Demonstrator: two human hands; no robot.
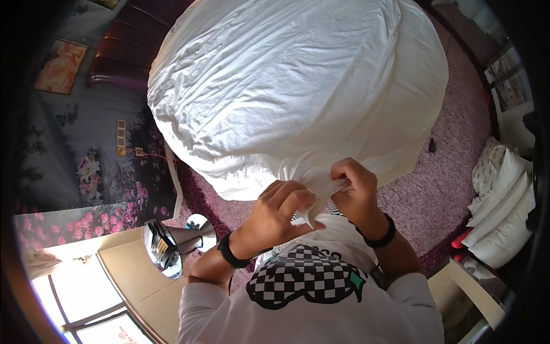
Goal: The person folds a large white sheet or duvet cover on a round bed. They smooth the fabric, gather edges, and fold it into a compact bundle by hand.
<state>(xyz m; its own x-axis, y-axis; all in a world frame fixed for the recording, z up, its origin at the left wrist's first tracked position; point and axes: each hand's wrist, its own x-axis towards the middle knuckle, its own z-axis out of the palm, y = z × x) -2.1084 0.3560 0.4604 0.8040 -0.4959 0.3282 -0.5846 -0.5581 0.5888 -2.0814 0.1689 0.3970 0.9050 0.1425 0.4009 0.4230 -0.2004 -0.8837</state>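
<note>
A wrinkled white sheet [275, 94] covers the round bed in front of me. Its near edge is lifted and bunched between my two hands, just ahead of my chest. My left hand [279, 210] grips a fold of that edge, with the cloth coming out between thumb and fingers. Pinching the same bunched edge slightly farther right is my right hand [354, 185]. Both wrists wear black bands. The sheet hangs down over the bed's near side.
Pink shaggy carpet [447, 172] surrounds the bed. A chrome pedestal table [172, 245] holding a telephone stands at left, near the window. Pillows [500, 210] are stacked at right beside a cabinet [468, 288]. A purple padded headboard [124, 47] rises at far left.
</note>
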